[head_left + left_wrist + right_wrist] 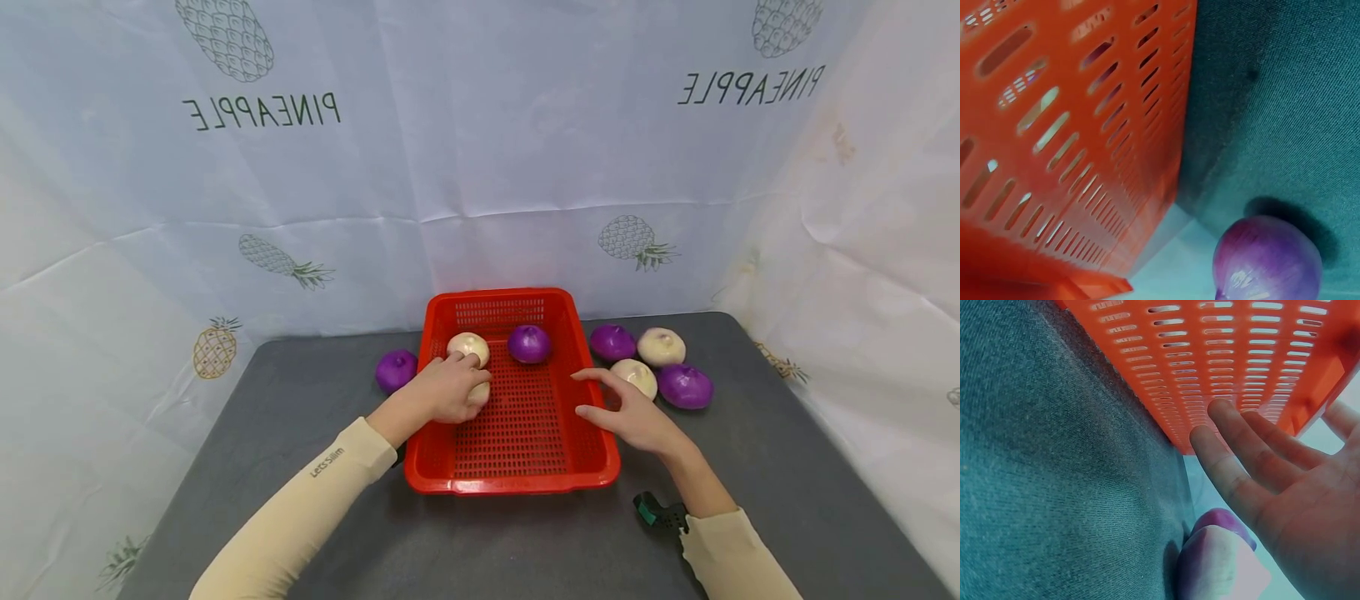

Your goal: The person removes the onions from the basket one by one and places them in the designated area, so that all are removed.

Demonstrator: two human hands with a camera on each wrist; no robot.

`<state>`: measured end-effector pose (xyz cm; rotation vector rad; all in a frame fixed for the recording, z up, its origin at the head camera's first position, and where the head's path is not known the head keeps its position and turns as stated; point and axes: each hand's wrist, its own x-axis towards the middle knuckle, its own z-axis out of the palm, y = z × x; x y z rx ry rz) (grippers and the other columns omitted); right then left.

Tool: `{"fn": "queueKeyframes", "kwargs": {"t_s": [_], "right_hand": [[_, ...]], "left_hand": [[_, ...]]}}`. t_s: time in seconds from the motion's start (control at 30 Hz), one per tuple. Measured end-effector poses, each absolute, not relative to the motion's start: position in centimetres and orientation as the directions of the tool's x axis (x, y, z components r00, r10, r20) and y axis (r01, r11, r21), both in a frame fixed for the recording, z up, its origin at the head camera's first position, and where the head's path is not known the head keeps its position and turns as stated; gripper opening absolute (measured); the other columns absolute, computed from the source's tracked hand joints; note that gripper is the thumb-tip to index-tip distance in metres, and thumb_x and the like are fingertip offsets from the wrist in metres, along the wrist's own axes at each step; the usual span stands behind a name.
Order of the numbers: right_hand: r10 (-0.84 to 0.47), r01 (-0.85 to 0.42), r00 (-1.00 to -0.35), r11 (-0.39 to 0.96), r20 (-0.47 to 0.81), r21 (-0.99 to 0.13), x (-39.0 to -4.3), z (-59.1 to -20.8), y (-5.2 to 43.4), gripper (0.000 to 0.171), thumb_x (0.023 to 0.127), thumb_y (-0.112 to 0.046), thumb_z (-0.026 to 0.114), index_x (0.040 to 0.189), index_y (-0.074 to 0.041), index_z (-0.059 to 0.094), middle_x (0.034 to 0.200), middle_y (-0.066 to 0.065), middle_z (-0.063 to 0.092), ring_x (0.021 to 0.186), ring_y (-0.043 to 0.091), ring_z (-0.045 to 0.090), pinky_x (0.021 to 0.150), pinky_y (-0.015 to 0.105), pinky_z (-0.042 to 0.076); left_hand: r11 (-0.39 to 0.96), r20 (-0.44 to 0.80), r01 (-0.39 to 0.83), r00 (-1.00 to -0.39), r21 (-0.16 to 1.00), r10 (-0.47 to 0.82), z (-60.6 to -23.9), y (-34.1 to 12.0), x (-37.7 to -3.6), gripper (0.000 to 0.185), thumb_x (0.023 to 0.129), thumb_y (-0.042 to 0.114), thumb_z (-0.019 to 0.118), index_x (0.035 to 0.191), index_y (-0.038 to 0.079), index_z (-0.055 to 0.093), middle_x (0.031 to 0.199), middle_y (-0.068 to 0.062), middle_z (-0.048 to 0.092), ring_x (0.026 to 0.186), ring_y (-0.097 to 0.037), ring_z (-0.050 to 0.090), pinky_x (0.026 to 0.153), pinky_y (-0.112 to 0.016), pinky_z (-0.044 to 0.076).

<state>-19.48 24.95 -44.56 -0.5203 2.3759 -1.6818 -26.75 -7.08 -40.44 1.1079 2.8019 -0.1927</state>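
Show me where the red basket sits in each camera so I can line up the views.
Head: red basket at centre of the grey table, between the two hands.
Left wrist: its slotted side wall fills the left half, a purple onion lower right.
Right wrist: its slotted wall crosses the top, behind the right hand.
Shared landmark: the grey table.

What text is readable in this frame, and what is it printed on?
"PINEAPPLE", mirrored, on the backdrop at upper left, beside a pineapple drawing.
"PINEAPPLE", mirrored, on the same backdrop at upper right.
"Let's Slim", on the left sleeve.
Embossed marks on the basket front rim: too small to read.
Wrist views: no text.
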Motion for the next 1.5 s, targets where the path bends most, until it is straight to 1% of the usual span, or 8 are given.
{"fn": "queueKeyframes", "kwargs": {"t_s": [0.33,0.47,0.6,0.77,0.93,1.13,1.3,1.5], "right_hand": [[-0.389,-0.182,-0.92,0.294,0.056,-0.938,-19.5,-44.7,24.9,0.051,0.098,-0.02,0.067,0.143,-0.006,0.047,0.139,0.027,0.048,0.109,0.037,0.063,0.077,0.04,0.062],[-0.391,-0.183,-0.919,0.294,0.057,-0.938,-19.6,-44.8,24.8,0.051,0.098,-0.02,0.067,0.143,-0.005,0.047,0.138,0.027,0.048,0.109,0.037,0.062,0.078,0.04,0.062],[-0.388,-0.183,-0.92,0.294,0.058,-0.938,-19.5,-44.8,24.8,0.051,0.098,-0.02,0.067,0.143,-0.005,0.047,0.138,0.027,0.048,0.109,0.037,0.063,0.078,0.039,0.062],[-0.387,-0.178,-0.92,0.287,0.056,-0.941,-19.5,-44.7,24.8,0.052,0.098,-0.019,0.068,0.143,-0.004,0.047,0.138,0.027,0.048,0.108,0.037,0.063,0.077,0.04,0.062],[-0.389,-0.181,-0.919,0.283,0.06,-0.942,-19.5,-44.8,24.9,0.051,0.098,-0.019,0.067,0.143,-0.004,0.047,0.138,0.027,0.048,0.108,0.037,0.064,0.077,0.04,0.062],[-0.383,-0.196,-0.921,0.296,0.073,-0.935,-19.5,-44.9,25.0,0.05,0.099,-0.019,0.067,0.142,-0.005,0.047,0.137,0.026,0.049,0.107,0.036,0.064,0.077,0.038,0.062],[-0.381,-0.2,-0.921,0.301,0.075,-0.932,-19.6,-45.0,25.1,0.05,0.099,-0.019,0.067,0.142,-0.005,0.047,0.137,0.026,0.05,0.107,0.036,0.064,0.077,0.038,0.062],[-0.38,-0.198,-0.922,0.304,0.072,-0.932,-19.6,-45.0,25.1,0.05,0.099,-0.02,0.067,0.143,-0.006,0.047,0.138,0.026,0.049,0.109,0.037,0.063,0.077,0.038,0.062]], "left_hand": [[0.725,-0.188,0.679,-0.732,-0.117,0.655,-40.8,-6.9,-26.8,0.056,0.088,0.035,0.074,0.141,0.024,0.059,0.138,-0.007,0.05,0.122,-0.029,0.049,0.089,-0.048,0.054],[0.725,-0.169,0.683,-0.728,-0.089,0.665,-40.7,-7.0,-26.8,0.059,0.085,0.035,0.075,0.14,0.023,0.059,0.137,-0.008,0.05,0.119,-0.029,0.048,0.089,-0.047,0.054],[0.73,-0.143,0.683,-0.724,-0.018,0.674,-40.1,-7.2,-26.6,0.059,0.083,0.034,0.077,0.139,0.022,0.06,0.135,-0.009,0.051,0.119,-0.029,0.048,0.09,-0.047,0.054],[0.716,-0.098,0.697,-0.711,0.026,0.696,-39.5,-7.5,-26.4,0.058,0.082,0.033,0.075,0.137,0.021,0.061,0.131,-0.008,0.051,0.117,-0.028,0.048,0.085,-0.044,0.054],[0.704,-0.013,0.707,-0.705,0.073,0.709,-38.6,-8.0,-26.0,0.055,0.081,0.031,0.072,0.134,0.02,0.062,0.128,-0.008,0.052,0.12,-0.028,0.046,0.08,-0.042,0.052],[0.702,0.058,0.708,-0.706,0.078,0.706,-37.2,-8.5,-25.6,0.055,0.079,0.03,0.07,0.132,0.02,0.062,0.128,-0.008,0.053,0.112,-0.026,0.048,0.079,-0.039,0.051],[0.693,0.082,0.718,-0.696,0.061,0.714,-36.6,-8.9,-25.2,0.056,0.078,0.03,0.068,0.133,0.019,0.062,0.128,-0.009,0.054,0.11,-0.026,0.049,0.078,-0.038,0.051],[0.683,0.132,0.728,-0.683,0.052,0.718,-36.1,-9.8,-24.8,0.052,0.077,0.028,0.068,0.128,0.018,0.064,0.123,-0.008,0.055,0.109,-0.026,0.05,0.077,-0.038,0.051]]}}
